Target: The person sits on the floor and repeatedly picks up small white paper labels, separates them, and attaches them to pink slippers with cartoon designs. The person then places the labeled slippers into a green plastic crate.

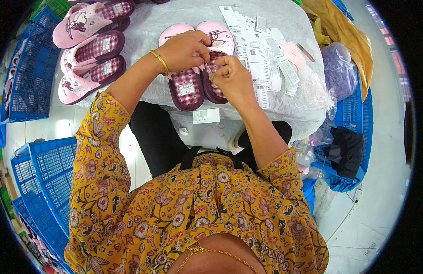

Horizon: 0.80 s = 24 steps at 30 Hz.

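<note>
A pale floor [385, 182] runs around my tabletop [161, 11], which is spread with a clear, wrinkled plastic sheet. At the far left stand blue crates [31, 68] with mesh sides, more of them lower down beside my legs.

On the tabletop's left end lie pink slippers [74, 90], overlapping one another, their toes to the left and their plaid insoles showing white labels.

Next comes my left hand [186, 50], a gold bangle [160, 60] at its wrist. It reaches across the uppers of a pink pair [186, 97], which sits in front of me at the near edge with its heels toward me. My fingers are curled over the right slipper's strap; I cannot tell whether they grip anything.

Just past the heels is a small white card [206, 116]; whether it touches the tabletop, I cannot tell.

My right hand [232, 80] is over the right slipper's insole, thumb and forefinger brought close together; anything between them is too small to make out.

Right of it, printed slips [252, 52] spread in overlapping rows, then a pink paper [293, 55] and a slim reddish tool [306, 52]. Beyond the edge are a purple bundle [340, 68] in plastic, a mustard cloth [346, 36] and a blue bin [366, 123] with dark fabric [346, 150] on it.
</note>
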Motion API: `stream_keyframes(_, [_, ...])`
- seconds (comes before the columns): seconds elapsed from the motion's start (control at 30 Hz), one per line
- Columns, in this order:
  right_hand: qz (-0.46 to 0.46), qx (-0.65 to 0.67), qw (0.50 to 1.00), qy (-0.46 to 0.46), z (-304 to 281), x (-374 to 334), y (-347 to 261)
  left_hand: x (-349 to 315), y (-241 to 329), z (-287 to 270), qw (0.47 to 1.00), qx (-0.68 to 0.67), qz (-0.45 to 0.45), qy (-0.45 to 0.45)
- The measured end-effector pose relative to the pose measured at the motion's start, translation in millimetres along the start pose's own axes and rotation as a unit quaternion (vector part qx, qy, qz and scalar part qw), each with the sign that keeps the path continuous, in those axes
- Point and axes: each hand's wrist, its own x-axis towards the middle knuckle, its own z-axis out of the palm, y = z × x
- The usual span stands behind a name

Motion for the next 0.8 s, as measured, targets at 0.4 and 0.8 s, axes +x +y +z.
stream_keyframes(0.4, [0.004,-0.017,1.0,-0.01,-1,7,4,-1,1,-1,1.0,-0.017,-0.003,-0.018])
stream_keyframes(0.8, [0.002,-0.084,0.996,0.041,9,7,-2,4,9,-1,1.0,0.023,0.003,0.005])
